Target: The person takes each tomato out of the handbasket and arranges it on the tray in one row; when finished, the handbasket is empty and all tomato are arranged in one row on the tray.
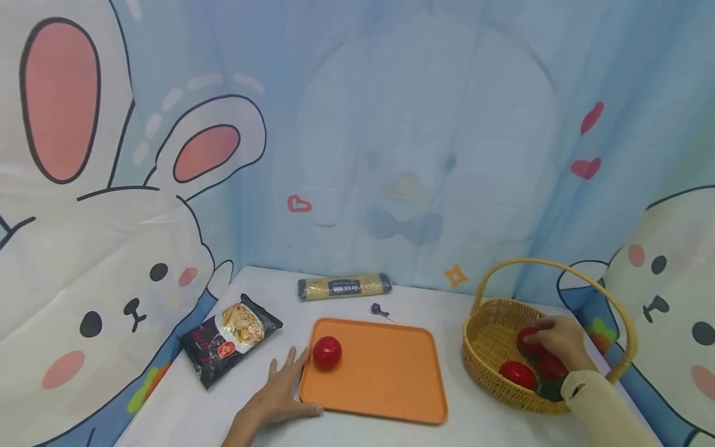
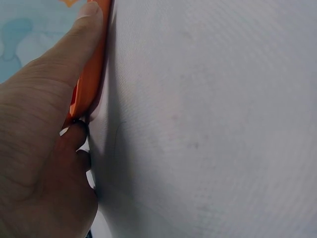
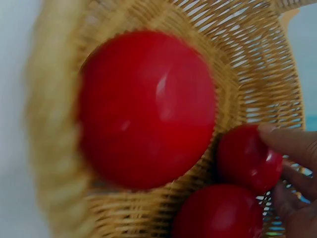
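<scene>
My left hand (image 1: 279,392) lies at the near left corner of an orange tray (image 1: 385,375). Its fingers are spread, and its thumb (image 2: 79,44) lies straight along the tray's near edge. A shiny red apple (image 1: 326,353) sits on the tray's left part. At the right, my right hand (image 1: 560,340) reaches inside a wicker basket (image 1: 486,338) and grips a red apple (image 3: 247,157) between thumb and fingers. More red apples lie around it in the basket, one large and close (image 3: 146,110) in the right wrist view.
A black food packet (image 1: 230,338) lies left of the tray. Behind the tray are a yellow wrapped pack (image 1: 344,287) and a small purple lollipop (image 1: 379,309). The basket's tall handle (image 1: 558,266) arches over it. A dark green thing (image 1: 550,389) shows beside the sleeve.
</scene>
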The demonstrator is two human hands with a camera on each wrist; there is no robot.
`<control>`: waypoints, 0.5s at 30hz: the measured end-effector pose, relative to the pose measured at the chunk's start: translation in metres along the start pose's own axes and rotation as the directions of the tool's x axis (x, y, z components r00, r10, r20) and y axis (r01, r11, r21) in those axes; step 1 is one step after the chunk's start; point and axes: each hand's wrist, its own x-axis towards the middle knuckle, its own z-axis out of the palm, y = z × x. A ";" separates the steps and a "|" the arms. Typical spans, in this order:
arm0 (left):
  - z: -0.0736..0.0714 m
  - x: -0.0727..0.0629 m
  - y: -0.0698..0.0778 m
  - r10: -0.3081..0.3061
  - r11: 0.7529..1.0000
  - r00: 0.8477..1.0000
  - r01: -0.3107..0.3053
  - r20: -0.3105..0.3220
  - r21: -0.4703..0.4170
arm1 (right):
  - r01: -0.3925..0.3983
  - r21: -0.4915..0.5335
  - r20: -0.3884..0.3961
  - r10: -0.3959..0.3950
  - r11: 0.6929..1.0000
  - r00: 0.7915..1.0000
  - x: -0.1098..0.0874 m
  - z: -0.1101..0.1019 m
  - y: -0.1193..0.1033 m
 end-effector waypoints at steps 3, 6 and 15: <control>-0.001 -0.001 0.000 -0.003 1.000 1.000 0.003 -0.004 -0.001 | -0.024 -0.008 0.028 0.025 1.000 0.999 0.003 -0.001 -0.007; -0.001 0.000 -0.001 0.000 1.000 1.000 0.000 -0.007 -0.006 | -0.052 -0.003 0.038 0.052 0.999 0.998 0.000 -0.001 -0.013; -0.001 0.003 -0.005 -0.010 1.000 1.000 0.011 0.011 -0.017 | -0.123 0.006 0.094 0.122 0.992 0.988 0.001 0.008 -0.015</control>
